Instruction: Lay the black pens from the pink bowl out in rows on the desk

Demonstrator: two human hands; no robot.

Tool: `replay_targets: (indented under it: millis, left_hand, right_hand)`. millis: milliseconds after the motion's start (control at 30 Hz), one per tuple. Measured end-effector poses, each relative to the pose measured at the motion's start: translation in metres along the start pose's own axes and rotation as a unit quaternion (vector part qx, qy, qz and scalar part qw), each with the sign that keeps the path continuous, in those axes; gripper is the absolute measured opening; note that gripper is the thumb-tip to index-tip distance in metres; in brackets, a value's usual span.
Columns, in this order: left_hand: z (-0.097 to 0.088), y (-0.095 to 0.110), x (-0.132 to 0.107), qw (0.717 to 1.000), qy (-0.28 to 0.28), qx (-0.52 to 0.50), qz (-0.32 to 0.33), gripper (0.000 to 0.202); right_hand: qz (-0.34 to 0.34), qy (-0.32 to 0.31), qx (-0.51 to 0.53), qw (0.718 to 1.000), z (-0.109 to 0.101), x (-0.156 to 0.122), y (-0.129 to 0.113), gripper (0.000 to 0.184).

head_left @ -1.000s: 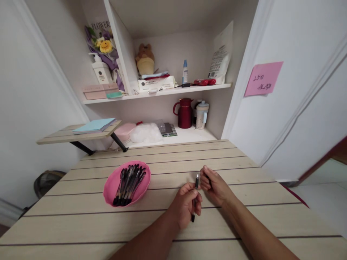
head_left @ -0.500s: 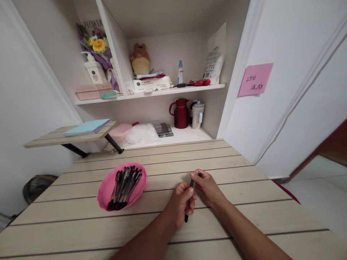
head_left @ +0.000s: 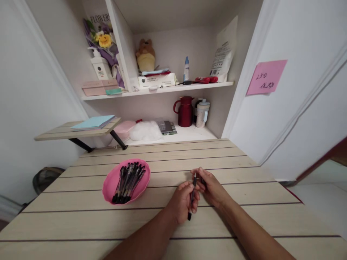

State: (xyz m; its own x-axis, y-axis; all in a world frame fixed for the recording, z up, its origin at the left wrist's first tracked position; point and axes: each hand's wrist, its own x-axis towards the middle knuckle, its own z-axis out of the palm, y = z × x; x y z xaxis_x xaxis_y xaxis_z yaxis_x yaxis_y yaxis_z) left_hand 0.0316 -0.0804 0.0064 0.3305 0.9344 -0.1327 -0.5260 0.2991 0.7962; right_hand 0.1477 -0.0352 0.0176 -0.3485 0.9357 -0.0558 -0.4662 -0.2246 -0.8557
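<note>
My left hand (head_left: 180, 203) is closed around the barrel of a black pen (head_left: 192, 196), above the front middle of the table. The pen's bare tip points up and away, and its dark end sticks out below my fingers. Close beside the tip, my right hand (head_left: 214, 188) is closed on a small black pen cap (head_left: 203, 181), partly hidden by the fingers. To the left, a pink scalloped bowl (head_left: 107, 187) holds several black pens (head_left: 128, 182) lying together in a bundle.
The plank-patterned table (head_left: 227, 231) reaches back to a white shelf unit (head_left: 189, 135). A small raised stand (head_left: 59, 134) carries blue paper (head_left: 93, 122) at the left. A red jug (head_left: 185, 112) and a lidded cup (head_left: 202, 115) stand at the back.
The cap has come off the pen: the tip now shows, and my right hand holds the cap just apart from it. The whole view has shifted slightly.
</note>
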Motion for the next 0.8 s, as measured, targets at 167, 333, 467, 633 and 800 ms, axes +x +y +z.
replay_targets:
  millis: [167,333,467,633,800]
  left_hand:
    - [0.0007,0.0016,0.0002,0.999,0.029,0.012,-0.021,0.032]
    - [-0.0009,0.0013,0.0010,0.999,0.030,0.022,-0.027,0.034]
    - [-0.0023,0.0002,0.0019,0.999,0.026,0.021,-0.028,0.032]
    - [-0.0029,-0.0011,0.0020,1.000,0.012,0.011,-0.023,0.034]
    - [-0.0020,-0.0011,0.0016,1.000,0.019,0.009,-0.020,0.032]
  right_hand:
    - [0.013,0.022,-0.050,0.998,-0.0013,-0.0008,0.0028,0.032]
    - [0.002,-0.005,-0.026,1.000,-0.0013,-0.0001,0.0027,0.030]
    - [0.012,0.004,-0.041,0.999,-0.0002,-0.0012,0.0029,0.030]
    - [0.015,-0.016,-0.040,0.999,0.0003,-0.0021,0.0019,0.030]
    - [0.012,0.010,-0.022,1.000,0.0001,-0.0007,0.0028,0.031]
